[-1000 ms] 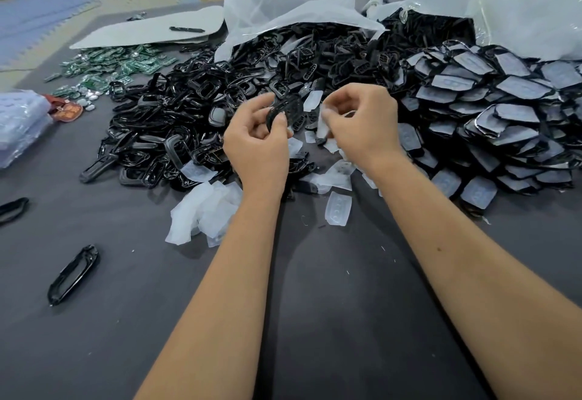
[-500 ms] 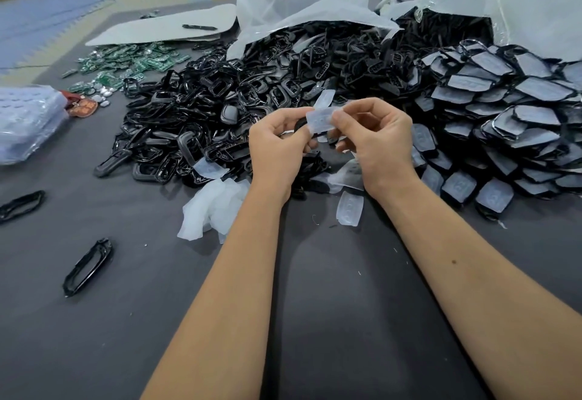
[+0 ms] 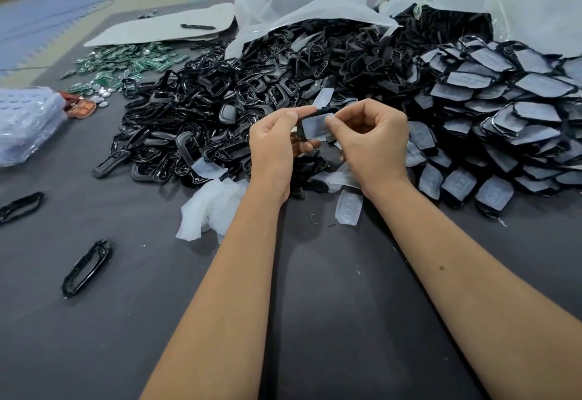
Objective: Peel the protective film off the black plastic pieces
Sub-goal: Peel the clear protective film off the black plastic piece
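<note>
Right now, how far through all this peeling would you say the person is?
Early to midway, I'd guess. Done: loose peeled films lie on the grey table, beside a heap of bare black frames. In hand: the left hand holds a black piece while the right hand pinches its film. Left: the big stack of film-covered pieces on the right.

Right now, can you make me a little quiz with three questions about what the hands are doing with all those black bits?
1. True or false: the left hand holds a black piece with film on it.
2. Which hand's fingers pinch the film? A left, B right.
3. Fill in: the green circuit boards lie on the ___ side of the table.

Key: 1 true. 2 B, the right hand. 3 left.
</note>
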A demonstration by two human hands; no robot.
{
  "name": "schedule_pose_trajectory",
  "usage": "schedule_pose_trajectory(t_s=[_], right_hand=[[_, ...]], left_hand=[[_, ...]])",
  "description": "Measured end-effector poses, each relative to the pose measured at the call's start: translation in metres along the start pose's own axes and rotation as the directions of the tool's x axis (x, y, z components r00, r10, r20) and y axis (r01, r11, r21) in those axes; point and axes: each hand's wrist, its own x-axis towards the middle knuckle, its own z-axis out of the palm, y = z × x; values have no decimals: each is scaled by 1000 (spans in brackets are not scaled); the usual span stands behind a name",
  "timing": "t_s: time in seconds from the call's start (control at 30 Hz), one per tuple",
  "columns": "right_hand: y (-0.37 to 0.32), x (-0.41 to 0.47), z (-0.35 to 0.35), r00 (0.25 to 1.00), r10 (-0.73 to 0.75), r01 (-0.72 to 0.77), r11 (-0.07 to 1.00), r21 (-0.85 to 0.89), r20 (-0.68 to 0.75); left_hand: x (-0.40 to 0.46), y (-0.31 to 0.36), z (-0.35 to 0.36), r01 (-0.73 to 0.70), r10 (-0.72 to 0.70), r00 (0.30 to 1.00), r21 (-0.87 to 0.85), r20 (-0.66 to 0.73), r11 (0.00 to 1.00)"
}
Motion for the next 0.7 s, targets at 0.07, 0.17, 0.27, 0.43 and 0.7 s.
schedule_pose_trajectory(t_s=[0.07, 0.17, 0.27, 0.43, 0.7], right_hand=[[-1, 0, 0, 1000, 9, -9, 1000, -1, -9], [-2, 0, -1, 1000, 13, -14, 1000, -5, -18], [-2, 0, -1, 999, 18, -18, 1000, -11, -29], [-3, -1, -1, 999, 13, -14, 1000, -28, -35], [-1, -1, 1, 999, 12, -14, 998, -55, -33]], left_hand=[[0, -1, 0, -2, 2, 1000, 20, 4, 1000], [0, -3, -1, -34, 33, 999, 86, 16, 996], [0, -4, -1, -75, 72, 997, 140, 24, 987], [0, -5, -1, -85, 83, 996, 133, 22, 987], [2, -7, -1, -59, 58, 998, 99, 9, 993]])
